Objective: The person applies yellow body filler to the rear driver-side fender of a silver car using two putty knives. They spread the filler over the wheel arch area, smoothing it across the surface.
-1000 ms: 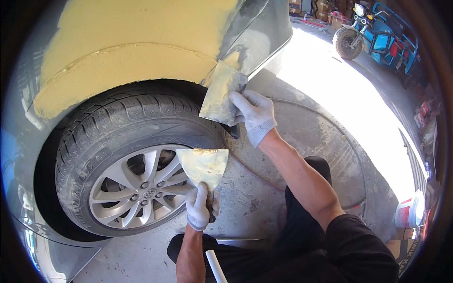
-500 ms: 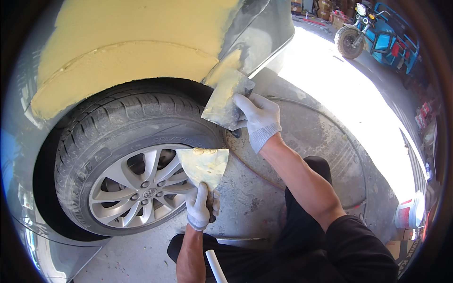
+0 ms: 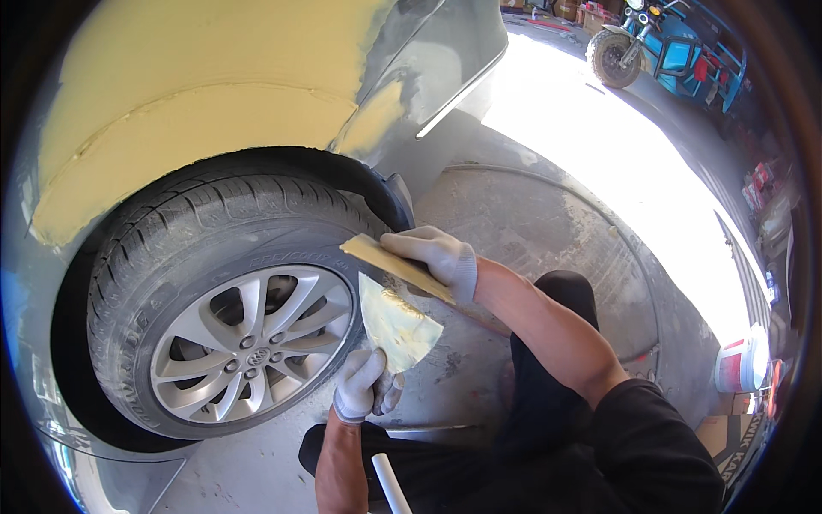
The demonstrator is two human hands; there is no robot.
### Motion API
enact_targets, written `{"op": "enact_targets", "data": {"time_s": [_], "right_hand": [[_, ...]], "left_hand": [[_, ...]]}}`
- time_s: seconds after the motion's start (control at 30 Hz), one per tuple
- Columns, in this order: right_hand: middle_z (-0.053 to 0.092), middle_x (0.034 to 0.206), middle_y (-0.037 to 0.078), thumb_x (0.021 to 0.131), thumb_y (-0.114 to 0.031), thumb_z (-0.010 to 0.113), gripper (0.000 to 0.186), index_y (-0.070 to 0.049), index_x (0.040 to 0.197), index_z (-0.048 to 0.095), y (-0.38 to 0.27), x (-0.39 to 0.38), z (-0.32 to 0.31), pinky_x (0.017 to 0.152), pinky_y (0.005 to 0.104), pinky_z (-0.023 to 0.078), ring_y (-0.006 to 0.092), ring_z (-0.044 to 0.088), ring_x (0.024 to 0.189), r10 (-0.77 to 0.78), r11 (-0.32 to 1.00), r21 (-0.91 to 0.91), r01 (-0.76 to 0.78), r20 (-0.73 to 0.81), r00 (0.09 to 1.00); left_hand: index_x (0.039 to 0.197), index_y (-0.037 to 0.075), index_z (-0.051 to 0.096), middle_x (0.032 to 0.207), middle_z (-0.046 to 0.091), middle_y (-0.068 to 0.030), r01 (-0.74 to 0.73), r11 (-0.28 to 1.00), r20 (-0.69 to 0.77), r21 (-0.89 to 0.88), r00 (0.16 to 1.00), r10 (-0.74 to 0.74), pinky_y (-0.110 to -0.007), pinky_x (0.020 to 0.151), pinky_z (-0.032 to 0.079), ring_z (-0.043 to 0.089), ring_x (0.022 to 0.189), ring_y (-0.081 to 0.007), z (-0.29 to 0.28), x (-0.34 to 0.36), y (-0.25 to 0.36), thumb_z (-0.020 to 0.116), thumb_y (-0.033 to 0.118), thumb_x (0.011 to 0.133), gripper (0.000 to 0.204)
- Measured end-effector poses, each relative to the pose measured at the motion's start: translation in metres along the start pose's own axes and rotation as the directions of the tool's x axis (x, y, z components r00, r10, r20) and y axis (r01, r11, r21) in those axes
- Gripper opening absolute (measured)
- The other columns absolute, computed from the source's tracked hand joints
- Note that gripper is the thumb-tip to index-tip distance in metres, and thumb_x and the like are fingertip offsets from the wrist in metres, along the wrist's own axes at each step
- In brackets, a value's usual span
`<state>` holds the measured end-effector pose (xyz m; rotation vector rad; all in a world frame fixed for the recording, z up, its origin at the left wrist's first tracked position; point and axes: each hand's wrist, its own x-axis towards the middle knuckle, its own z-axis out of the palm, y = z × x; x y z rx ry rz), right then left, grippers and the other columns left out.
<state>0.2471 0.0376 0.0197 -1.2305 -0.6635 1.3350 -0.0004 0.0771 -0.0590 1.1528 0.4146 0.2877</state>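
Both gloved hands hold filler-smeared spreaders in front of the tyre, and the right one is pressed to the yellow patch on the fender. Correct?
Not quite. In the head view the right hand holds its spreader low in front of the tyre, just above the left hand's spreader, clear of the yellow patch on the fender. The rest holds.

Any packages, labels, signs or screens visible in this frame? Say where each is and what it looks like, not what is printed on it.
Bucket: far right on the floor, round, white with a red printed band.
Cardboard box: lower right corner, below the bucket, brown with dark print.
Wheel emblem: hub centre of the silver alloy wheel, small and round.
Tyre marking: raised black lettering on the sidewall, above the rim.
No signs or screens.
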Motion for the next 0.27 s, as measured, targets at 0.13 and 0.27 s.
{"op": "enact_targets", "data": {"time_s": [0.13,0.27], "right_hand": [[0.071,0.094,0.003,0.096,-0.047,0.067,0.047,-0.003,0.106,0.078,0.032,0.017,-0.004,0.075,0.0281,0.049,0.0091,0.063,0.086,0.046,0.983,-0.184,-0.025,0.111,0.993],[0.075,0.108,0.012,0.098,-0.043,0.066,0.048,-0.001,0.119,0.075,0.027,0.011,-0.012,0.084,0.0273,0.052,0.0136,0.068,0.097,0.037,0.921,-0.390,0.019,0.137,0.990]], "left_hand": [[0.085,-0.005,0.065,0.057,0.059,-0.0097,-0.014,0.997,0.035,-0.082,0.999,0.017,-0.027,0.040,0.038,0.051,0.039,-0.0172,-0.004,0.004,-0.010,0.051,0.051,0.103,0.060],[0.086,-0.005,0.066,0.054,0.057,-0.0112,-0.072,0.990,-0.018,-0.119,0.997,0.071,-0.027,0.043,0.041,0.052,0.039,-0.0198,-0.007,0.000,-0.010,0.053,0.057,0.101,0.065]]}}
